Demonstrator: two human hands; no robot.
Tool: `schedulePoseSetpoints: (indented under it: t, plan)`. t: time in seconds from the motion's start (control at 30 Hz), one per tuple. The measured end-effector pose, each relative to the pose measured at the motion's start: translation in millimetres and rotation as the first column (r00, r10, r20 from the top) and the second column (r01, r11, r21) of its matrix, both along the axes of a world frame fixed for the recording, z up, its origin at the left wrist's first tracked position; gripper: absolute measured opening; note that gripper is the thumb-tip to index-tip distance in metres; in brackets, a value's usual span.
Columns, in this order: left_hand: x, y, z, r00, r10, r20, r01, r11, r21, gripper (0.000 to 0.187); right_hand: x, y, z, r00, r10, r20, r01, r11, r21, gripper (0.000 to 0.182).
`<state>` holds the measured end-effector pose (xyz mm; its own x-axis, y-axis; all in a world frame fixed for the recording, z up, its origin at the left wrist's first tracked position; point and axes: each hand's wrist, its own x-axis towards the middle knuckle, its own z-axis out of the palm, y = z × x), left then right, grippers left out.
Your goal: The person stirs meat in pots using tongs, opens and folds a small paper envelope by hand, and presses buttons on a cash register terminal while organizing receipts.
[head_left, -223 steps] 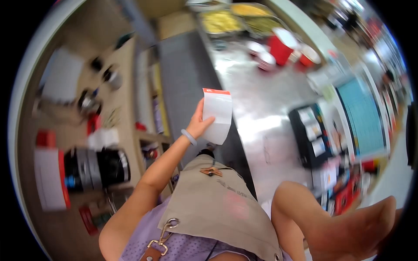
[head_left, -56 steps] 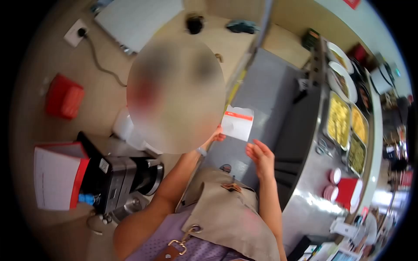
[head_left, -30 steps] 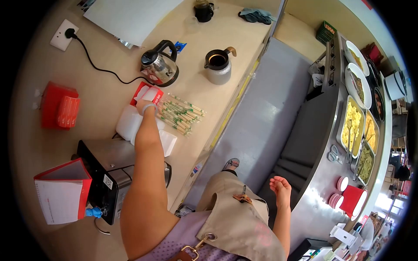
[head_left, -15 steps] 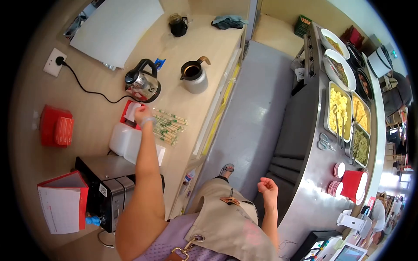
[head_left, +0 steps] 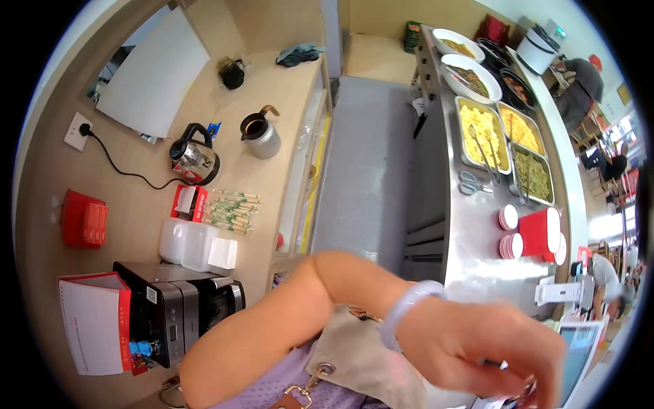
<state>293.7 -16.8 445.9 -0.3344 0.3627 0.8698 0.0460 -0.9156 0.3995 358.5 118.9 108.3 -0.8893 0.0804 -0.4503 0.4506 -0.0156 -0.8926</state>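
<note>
My left hand (head_left: pixel 490 344), with a pale bracelet (head_left: pixel 409 310) at the wrist, reaches across my body to the lower right. Its fingers bend downward and are smeared by motion; I cannot tell whether they hold anything. It overlaps the near end of the steel counter (head_left: pixel 470 266), close to a tablet-like screen (head_left: pixel 579 347) partly hidden behind it. My right hand does not show. On the wooden counter at left lie a red box with white paper in it (head_left: pixel 189 202), several wrapped chopsticks (head_left: pixel 231 211) and white lidded containers (head_left: pixel 187 242).
A glass kettle (head_left: pixel 195 160) and a carafe (head_left: pixel 262 141) stand on the wooden counter, near a black coffee machine (head_left: pixel 174 320). Trays of scrambled egg (head_left: pixel 479 129) and greens (head_left: pixel 531 176), scissors (head_left: pixel 472 183) and stacked paper cups (head_left: pixel 509 245) line the steel counter. Grey floor (head_left: pixel 368 163) lies between.
My left hand has left the red box and swung right across my body. My right hand has gone out of sight. The view has turned toward the right.
</note>
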Motion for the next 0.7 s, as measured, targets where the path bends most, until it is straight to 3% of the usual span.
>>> schedulePoseSetpoints:
  t: [0.03,0.07,0.1,0.17,0.27,0.4,0.6,0.7]
  plan:
    - [8.2,15.0,14.4,0.981,-0.190,-0.040,0.192,0.980,0.061,0.024,9.9,6.9,3.8,1.000,-0.020,-0.009,0.020,1.000,-0.004,0.009]
    - [23.6,40.4,18.9,0.977,-0.208,-0.047,0.210,0.976,0.055,0.024,21.3,15.0,5.7,0.998,-0.045,0.035,0.043,0.998,0.048,0.009]
    - [46.3,71.2,18.8,0.979,-0.202,-0.024,0.200,0.936,0.290,0.024,32.7,23.2,7.6,0.994,-0.071,0.079,0.063,0.993,0.098,0.009]
    - [77.1,96.1,32.5,0.975,-0.223,0.008,0.188,0.840,0.510,0.025,55.0,40.2,11.7,0.991,-0.106,0.080,0.096,0.988,0.118,0.009]
    - [100.1,124.6,41.5,0.914,-0.397,-0.085,0.404,0.868,0.289,0.030,86.0,64.6,21.4,0.981,-0.190,0.037,0.187,0.978,0.089,0.009]
    - [142.6,157.5,45.7,0.820,-0.553,-0.148,0.572,0.803,0.168,0.040,126.4,95.5,40.7,0.955,-0.297,-0.028,0.298,0.952,0.075,0.009]
    - [226.9,202.5,40.7,0.550,-0.815,-0.181,0.835,0.540,0.105,0.057,194.7,145.9,44.8,0.885,-0.426,-0.190,0.453,0.881,0.137,0.011]
    - [268.3,224.2,37.1,0.411,-0.891,-0.192,0.912,0.407,0.062,0.051,227.8,164.1,48.7,0.830,-0.489,-0.267,0.545,0.813,0.204,0.012]
